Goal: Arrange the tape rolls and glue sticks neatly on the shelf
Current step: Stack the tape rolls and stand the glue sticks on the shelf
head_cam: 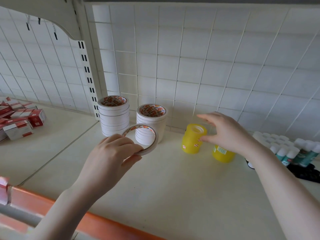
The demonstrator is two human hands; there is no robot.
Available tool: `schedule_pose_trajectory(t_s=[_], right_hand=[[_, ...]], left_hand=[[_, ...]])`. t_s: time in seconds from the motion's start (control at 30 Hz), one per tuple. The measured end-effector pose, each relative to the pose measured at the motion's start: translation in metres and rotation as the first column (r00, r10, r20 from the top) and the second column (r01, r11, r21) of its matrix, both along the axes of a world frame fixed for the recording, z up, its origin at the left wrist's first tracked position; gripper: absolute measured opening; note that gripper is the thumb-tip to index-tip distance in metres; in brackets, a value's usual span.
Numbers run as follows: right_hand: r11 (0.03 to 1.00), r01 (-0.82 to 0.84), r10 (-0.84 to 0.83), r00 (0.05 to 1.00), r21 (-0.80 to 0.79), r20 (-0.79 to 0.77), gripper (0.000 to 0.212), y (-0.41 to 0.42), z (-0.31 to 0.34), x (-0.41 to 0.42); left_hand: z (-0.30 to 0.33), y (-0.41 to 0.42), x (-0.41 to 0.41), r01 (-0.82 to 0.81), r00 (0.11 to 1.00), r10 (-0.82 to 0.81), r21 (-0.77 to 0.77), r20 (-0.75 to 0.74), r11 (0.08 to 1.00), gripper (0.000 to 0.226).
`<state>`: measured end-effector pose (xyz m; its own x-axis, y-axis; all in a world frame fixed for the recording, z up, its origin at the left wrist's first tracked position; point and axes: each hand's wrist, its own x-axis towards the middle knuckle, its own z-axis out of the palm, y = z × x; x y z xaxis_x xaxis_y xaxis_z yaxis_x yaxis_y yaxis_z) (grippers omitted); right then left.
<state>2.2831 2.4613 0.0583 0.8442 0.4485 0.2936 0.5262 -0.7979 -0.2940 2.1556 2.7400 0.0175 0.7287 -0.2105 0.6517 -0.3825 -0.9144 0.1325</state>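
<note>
The left hand (112, 149) pinches a thin white tape roll with a printed cardboard core (144, 137), thumb under its lower rim and fingers curled over the top, holding it tilted on edge above the cream shelf (155, 187). The shorter stack of white tape rolls (151, 122) stands just behind it at about one o'clock from that hand, its axis upright, with the taller stack (113, 116) at eleven o'clock. So I'd judge the held roll must be turned flat to drop onto the shorter stack. The right hand (223, 134) has spread fingers around the top of a yellow cylindrical tape stack (194, 139); a second yellow stack (223, 153) sits below its wrist. White-capped glue sticks (284, 148) cluster at three o'clock.
</note>
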Motion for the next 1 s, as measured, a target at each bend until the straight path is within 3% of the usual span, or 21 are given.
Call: schedule_pose_trajectory(t_s=[0.17,0.33,0.57,0.8,0.9,1.0], right_hand=[[0.995,0.033,-0.057,0.962,0.092,0.269,0.032,0.005,-0.013,-0.015],[0.997,-0.019,-0.017,0.899,0.078,0.437,0.024,0.030,-0.027,-0.028],[0.996,-0.073,0.087,0.887,-0.048,0.454,0.025,0.065,-0.056,-0.039],[0.983,-0.113,0.163,0.896,-0.142,0.413,0.001,0.087,-0.088,-0.041],[0.986,-0.082,0.138,0.885,-0.145,0.444,0.020,0.091,-0.097,-0.039],[0.991,-0.064,0.113,0.879,-0.120,0.463,0.024,0.093,-0.102,-0.037]], left_hand=[[0.007,0.008,-0.001,0.004,1.000,-0.005,0.013,0.026,1.000,0.026],[0.017,0.022,0.002,-0.001,0.998,-0.001,0.031,0.058,1.000,0.019],[0.043,0.047,0.024,-0.027,0.998,0.023,0.074,0.054,0.997,0.015],[0.062,0.080,0.067,-0.077,0.995,0.080,0.048,-0.052,0.996,0.011],[0.065,0.090,0.085,-0.127,0.979,0.138,0.084,-0.148,0.988,0.011],[0.068,0.097,0.095,-0.128,0.963,0.147,0.096,-0.228,0.987,0.011]])
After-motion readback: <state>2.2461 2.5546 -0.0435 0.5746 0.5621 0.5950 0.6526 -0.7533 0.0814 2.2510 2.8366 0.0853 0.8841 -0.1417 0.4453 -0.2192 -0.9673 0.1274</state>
